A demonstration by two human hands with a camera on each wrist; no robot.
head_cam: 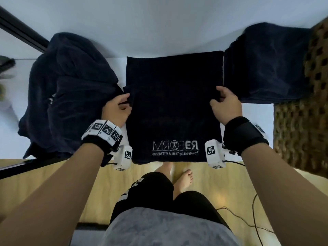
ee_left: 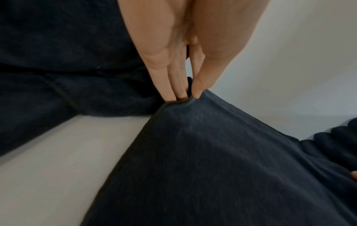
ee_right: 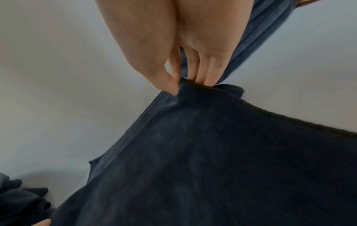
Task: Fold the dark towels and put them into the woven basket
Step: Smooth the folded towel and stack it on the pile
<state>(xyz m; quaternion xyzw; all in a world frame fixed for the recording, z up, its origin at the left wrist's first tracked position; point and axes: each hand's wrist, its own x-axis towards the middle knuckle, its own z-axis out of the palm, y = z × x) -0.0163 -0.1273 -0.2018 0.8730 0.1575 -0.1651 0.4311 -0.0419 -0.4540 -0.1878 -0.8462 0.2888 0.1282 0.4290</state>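
A dark navy towel with white mirrored lettering near its front edge lies on the white table between my hands. My left hand pinches its left edge; in the left wrist view the left hand has thumb and fingers closed on the lifted hem of the towel. My right hand pinches the right edge, and the right wrist view shows the right hand raising the towel there. A woven basket stands at the right.
A heap of crumpled dark towels lies left of the flat towel. Another dark towel hangs over the basket's rim at the back right. A black bar runs along the far left. Below the table edge are a wooden floor and cables.
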